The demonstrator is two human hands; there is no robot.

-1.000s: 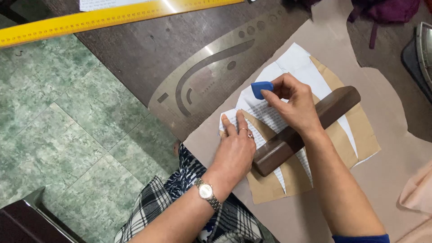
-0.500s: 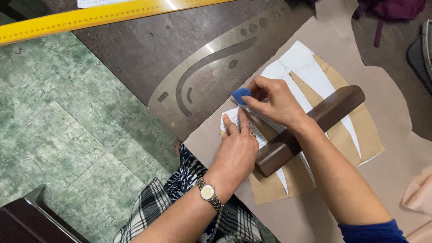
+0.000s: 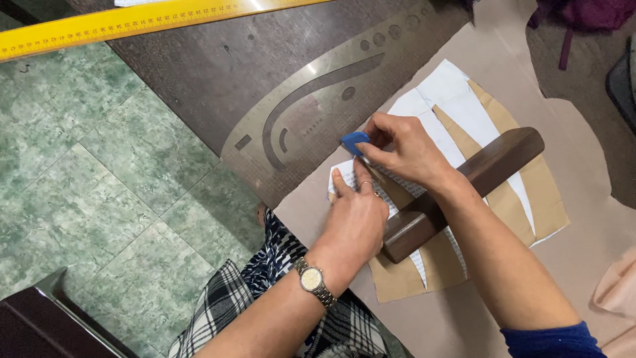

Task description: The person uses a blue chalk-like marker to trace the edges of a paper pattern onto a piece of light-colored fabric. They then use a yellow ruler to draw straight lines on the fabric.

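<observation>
The right hand [image 3: 404,149] pinches a blue chalk [image 3: 354,141] between thumb and fingers; half a second ago the chalk sat a touch lower and nearer the left fingertips, and a second ago it was up at 12 o'clock of the hand, further along the pattern edge. Now its tip rests at the near corner of the white pattern [image 3: 457,113], at 10 o'clock of the right hand. The left hand [image 3: 354,215] has stayed put, lying flat with fingers stretched out, pressing the pattern corner down and gripping nothing. A watch [image 3: 311,280] sits on that wrist.

A dark wooden block [image 3: 464,189] lies across the pattern as a weight, running from 7 o'clock to 1 o'clock, partly hidden by the right forearm. Under the pattern lies tan paper [image 3: 523,199] on a paler sheet [image 3: 583,152]. At 11 o'clock of the hands lies a clear curve ruler [image 3: 311,106], touching the sheet's edge. A yellow ruler [image 3: 132,23] runs along the top. At 7 o'clock, a plaid cloth [image 3: 225,305] covers the lap.
</observation>
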